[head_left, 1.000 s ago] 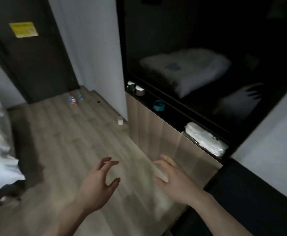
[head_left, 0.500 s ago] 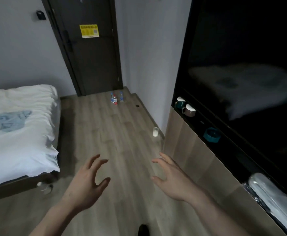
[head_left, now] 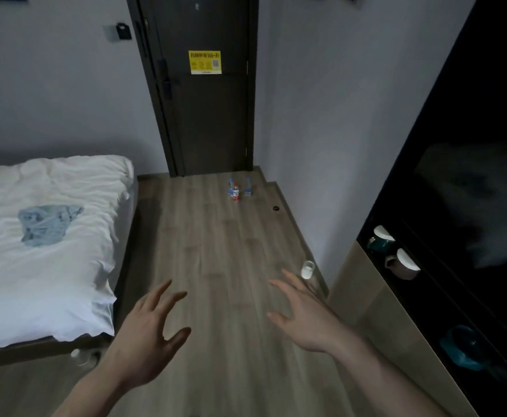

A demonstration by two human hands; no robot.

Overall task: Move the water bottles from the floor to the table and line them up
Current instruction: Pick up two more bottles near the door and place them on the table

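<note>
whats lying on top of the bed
On the bed, a crumpled pale blue cloth lies on the rumpled white duvet. Nothing else shows on it. The duvet covers whatever lies beneath, and the bed runs out of view at left.

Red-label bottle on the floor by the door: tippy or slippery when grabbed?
Likely tippy: the red-label bottle stands upright, tall and narrow, on smooth wood floor. A bump could knock it into the two blue-label bottles close beside it. Probably smooth plastic, so somewhat slippery; fill level is too small to tell.
</note>
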